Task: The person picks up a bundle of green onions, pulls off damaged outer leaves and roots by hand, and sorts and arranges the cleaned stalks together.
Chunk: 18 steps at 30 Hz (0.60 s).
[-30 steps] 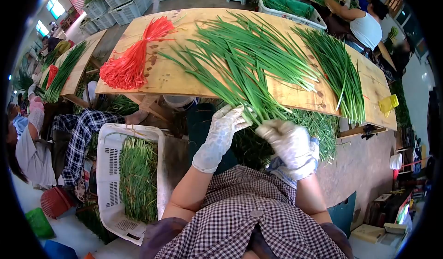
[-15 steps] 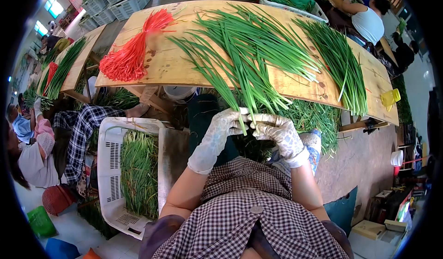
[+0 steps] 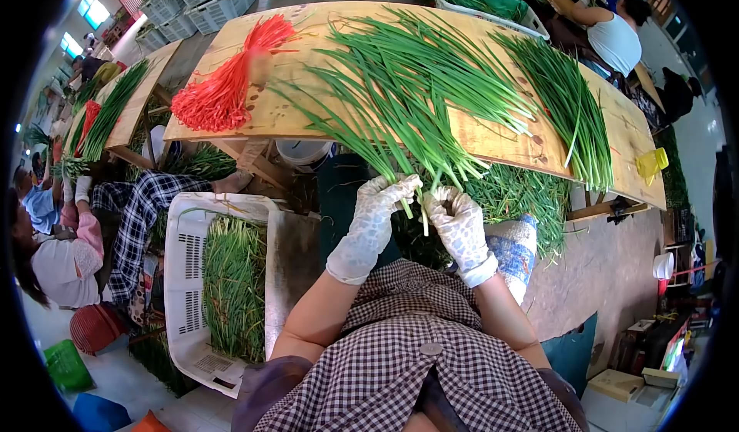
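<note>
Gloved hands [image 3: 375, 215] pinching green stalks [image 3: 399, 153], red strands [image 3: 214, 97] on wooden table [image 3: 504, 145]

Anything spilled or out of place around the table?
Yes, possibly: loose green leaves lie heaped below the near edge of the wooden table, to the right of the right hand. They're tangled, unlike the aligned bundle on top.

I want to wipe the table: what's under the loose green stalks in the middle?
Under the loose green stalks, bare wooden table shows through gaps; whatever lies beneath their densest part is covered.
</note>
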{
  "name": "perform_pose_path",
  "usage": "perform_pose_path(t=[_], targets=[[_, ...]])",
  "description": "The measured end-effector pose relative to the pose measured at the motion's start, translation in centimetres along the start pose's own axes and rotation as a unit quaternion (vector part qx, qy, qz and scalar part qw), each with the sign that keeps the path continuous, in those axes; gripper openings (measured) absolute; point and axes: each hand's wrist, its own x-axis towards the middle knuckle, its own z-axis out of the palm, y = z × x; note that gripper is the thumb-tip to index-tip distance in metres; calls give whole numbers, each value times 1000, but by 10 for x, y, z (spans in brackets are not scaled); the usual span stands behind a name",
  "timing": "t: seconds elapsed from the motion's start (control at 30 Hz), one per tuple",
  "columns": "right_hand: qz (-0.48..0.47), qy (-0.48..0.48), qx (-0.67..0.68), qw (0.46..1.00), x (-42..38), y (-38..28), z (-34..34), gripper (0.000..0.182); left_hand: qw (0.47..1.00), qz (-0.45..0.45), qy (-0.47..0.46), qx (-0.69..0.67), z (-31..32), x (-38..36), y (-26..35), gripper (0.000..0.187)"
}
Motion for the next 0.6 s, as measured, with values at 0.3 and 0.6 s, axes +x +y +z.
perform_pose_path(t=[0.3,0.6], targets=[[23,-259,-503,824,-37,53,-49,24,996,-6,-52,-77,5,-6,35,26],[-275,43,-275,920,-20,-42,-16,18,937,-131,-195,-260,-10,-4,21,72]])
